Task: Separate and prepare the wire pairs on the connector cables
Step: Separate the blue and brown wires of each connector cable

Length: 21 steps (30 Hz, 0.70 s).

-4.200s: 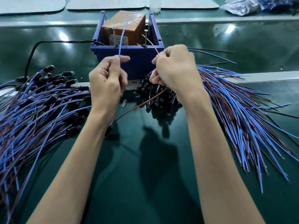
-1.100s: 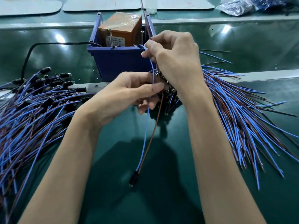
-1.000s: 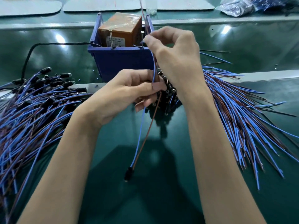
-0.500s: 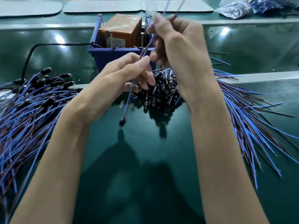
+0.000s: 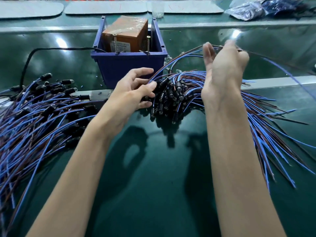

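Blue and brown, the wire pair [image 5: 177,57] arched from the left hand [image 5: 135,94] up to the raised right hand [image 5: 224,71]. The left grip was pinched on it near its connector end, beside the heap of black connectors [image 5: 171,94]. The right grip was blurred: the wires ran between thumb and fingers, but clamped or loose I could not tell. Such cable looked light, thin and springy, its insulation probably slick. It likely wanted holding close behind the connector while the free ends were parted. More cables [image 5: 42,108] lay spread at the left of the green worktop [image 5: 153,168].
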Tool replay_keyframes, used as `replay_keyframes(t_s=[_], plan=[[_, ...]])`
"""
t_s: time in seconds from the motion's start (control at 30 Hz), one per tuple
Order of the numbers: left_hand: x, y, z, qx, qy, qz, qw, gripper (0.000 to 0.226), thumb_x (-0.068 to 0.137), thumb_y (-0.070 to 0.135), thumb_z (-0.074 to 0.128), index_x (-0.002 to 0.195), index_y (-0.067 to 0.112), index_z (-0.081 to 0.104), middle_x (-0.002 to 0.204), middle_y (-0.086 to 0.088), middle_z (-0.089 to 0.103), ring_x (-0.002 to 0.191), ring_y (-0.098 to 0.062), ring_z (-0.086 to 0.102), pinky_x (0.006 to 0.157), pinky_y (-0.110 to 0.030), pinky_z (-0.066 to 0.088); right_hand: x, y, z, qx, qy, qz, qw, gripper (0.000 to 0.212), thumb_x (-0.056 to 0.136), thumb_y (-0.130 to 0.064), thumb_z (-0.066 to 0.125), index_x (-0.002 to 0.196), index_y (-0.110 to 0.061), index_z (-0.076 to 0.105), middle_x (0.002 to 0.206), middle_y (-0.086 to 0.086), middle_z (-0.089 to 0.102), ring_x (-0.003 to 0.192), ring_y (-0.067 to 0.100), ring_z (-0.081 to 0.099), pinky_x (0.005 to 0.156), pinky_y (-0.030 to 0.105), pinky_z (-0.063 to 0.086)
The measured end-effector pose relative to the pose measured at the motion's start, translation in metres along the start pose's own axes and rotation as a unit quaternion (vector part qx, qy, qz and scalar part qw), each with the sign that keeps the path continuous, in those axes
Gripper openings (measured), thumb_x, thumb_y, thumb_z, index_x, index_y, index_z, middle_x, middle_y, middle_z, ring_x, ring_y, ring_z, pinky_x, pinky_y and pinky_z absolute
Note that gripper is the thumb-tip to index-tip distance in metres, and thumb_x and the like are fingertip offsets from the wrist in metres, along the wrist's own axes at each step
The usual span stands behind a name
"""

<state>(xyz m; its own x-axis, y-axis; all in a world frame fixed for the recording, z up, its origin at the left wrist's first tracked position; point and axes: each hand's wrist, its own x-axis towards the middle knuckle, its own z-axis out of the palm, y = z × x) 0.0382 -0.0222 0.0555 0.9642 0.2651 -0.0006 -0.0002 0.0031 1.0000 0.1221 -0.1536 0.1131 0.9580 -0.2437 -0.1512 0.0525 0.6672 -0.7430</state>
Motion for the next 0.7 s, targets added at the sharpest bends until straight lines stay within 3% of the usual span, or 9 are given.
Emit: replay_keyframes(t_s=[0.1, 0.17, 0.2, 0.3, 0.4, 0.47, 0.53, 0.6, 0.7], plan=[[0.004, -0.008, 0.005, -0.025, 0.057, -0.002, 0.998, 0.027, 0.097, -0.002, 0.045, 0.113, 0.017, 0.056, 0.096, 0.0, 0.062, 0.068, 0.002, 0.063, 0.064, -0.01, 0.048, -0.001, -0.004, -0.004, -0.027, 0.02, 0.031, 0.999, 0.029, 0.096, 0.005, 0.036, 0.071, -0.009, 0.038, 0.072, 0.005, 0.041, 0.066, 0.016, 0.054, 0.09, 0.034, 0.052], [0.005, -0.012, 0.01, -0.036, 0.077, 0.015, 0.996, 0.025, 0.098, -0.004, 0.042, 0.113, 0.011, 0.057, 0.095, -0.001, 0.064, 0.072, 0.0, 0.067, 0.071, -0.011, 0.05, -0.006, -0.003, -0.004, -0.095, 0.003, 0.057, 0.994, 0.018, 0.092, 0.001, 0.044, 0.08, -0.011, 0.047, 0.071, -0.001, 0.042, 0.1, 0.025, 0.064, 0.103, 0.042, 0.037], [0.006, -0.015, 0.014, -0.028, 0.087, 0.033, 0.995, 0.023, 0.098, -0.002, 0.044, 0.112, 0.01, 0.058, 0.095, -0.001, 0.065, 0.073, -0.002, 0.069, 0.073, -0.012, 0.051, -0.01, -0.003, -0.002, -0.113, -0.004, 0.068, 0.991, 0.009, 0.092, -0.002, 0.047, 0.091, -0.01, 0.051, 0.078, -0.004, 0.046, 0.11, 0.028, 0.059, 0.103, 0.045, 0.039], [0.009, -0.023, 0.023, 0.012, 0.141, 0.086, 0.986, 0.015, 0.095, 0.008, 0.055, 0.108, 0.014, 0.061, 0.087, 0.006, 0.068, 0.065, -0.005, 0.069, 0.068, -0.012, 0.05, -0.016, 0.002, 0.004, -0.193, -0.004, 0.079, 0.978, 0.03, 0.09, -0.012, 0.052, 0.12, -0.009, 0.048, 0.123, 0.009, 0.045, 0.092, 0.009, 0.051, 0.096, 0.04, 0.047], [0.015, -0.03, 0.031, 0.088, 0.197, 0.12, 0.969, 0.012, 0.091, 0.021, 0.065, 0.101, 0.016, 0.069, 0.077, 0.009, 0.069, 0.048, -0.003, 0.062, 0.053, -0.013, 0.045, -0.019, 0.011, 0.01, -0.282, -0.032, 0.049, 0.958, 0.053, 0.09, -0.021, 0.054, 0.14, -0.011, 0.037, 0.145, 0.008, 0.028, 0.116, 0.018, 0.044, 0.105, 0.04, 0.042], [0.02, -0.034, 0.034, 0.123, 0.216, 0.136, 0.959, 0.017, 0.087, 0.025, 0.069, 0.1, 0.017, 0.073, 0.086, 0.007, 0.071, 0.051, -0.003, 0.06, 0.054, -0.016, 0.046, -0.024, 0.015, 0.013, -0.308, -0.089, 0.05, 0.946, 0.044, 0.091, -0.022, 0.052, 0.134, -0.012, 0.046, 0.14, 0.008, 0.038, 0.108, 0.015, 0.048, 0.104, 0.041, 0.044], [0.023, -0.039, 0.033, 0.185, 0.218, 0.14, 0.948, 0.026, 0.085, 0.029, 0.071, 0.108, 0.017, 0.073, 0.099, 0.003, 0.065, 0.065, -0.005, 0.058, 0.07, -0.022, 0.051, -0.028, 0.019, 0.018, -0.345, -0.143, 0.052, 0.926, 0.022, 0.091, -0.022, 0.052, 0.111, -0.015, 0.058, 0.12, 0.006, 0.054, 0.106, 0.016, 0.054, 0.102, 0.042, 0.046], [0.018, -0.045, 0.032, 0.239, 0.225, 0.137, 0.934, 0.036, 0.086, 0.031, 0.069, 0.119, 0.016, 0.066, 0.106, 0.0, 0.053, 0.067, 0.001, 0.053, 0.08, -0.018, 0.046, -0.029, 0.025, 0.02, -0.386, -0.2, 0.051, 0.899, 0.007, 0.092, -0.023, 0.054, 0.086, -0.022, 0.057, 0.096, -0.002, 0.062, 0.108, 0.019, 0.06, 0.102, 0.043, 0.047], [0.0, -0.049, 0.031, 0.237, 0.237, 0.16, 0.929, 0.018, 0.092, 0.026, 0.061, 0.103, 0.012, 0.06, 0.097, 0.001, 0.044, 0.063, 0.002, 0.047, 0.067, -0.014, 0.038, -0.034, 0.035, 0.018, -0.434, -0.296, 0.009, 0.851, 0.013, 0.092, -0.024, 0.056, 0.08, -0.026, 0.058, 0.093, -0.004, 0.069, 0.1, 0.017, 0.064, 0.094, 0.037, 0.05]])
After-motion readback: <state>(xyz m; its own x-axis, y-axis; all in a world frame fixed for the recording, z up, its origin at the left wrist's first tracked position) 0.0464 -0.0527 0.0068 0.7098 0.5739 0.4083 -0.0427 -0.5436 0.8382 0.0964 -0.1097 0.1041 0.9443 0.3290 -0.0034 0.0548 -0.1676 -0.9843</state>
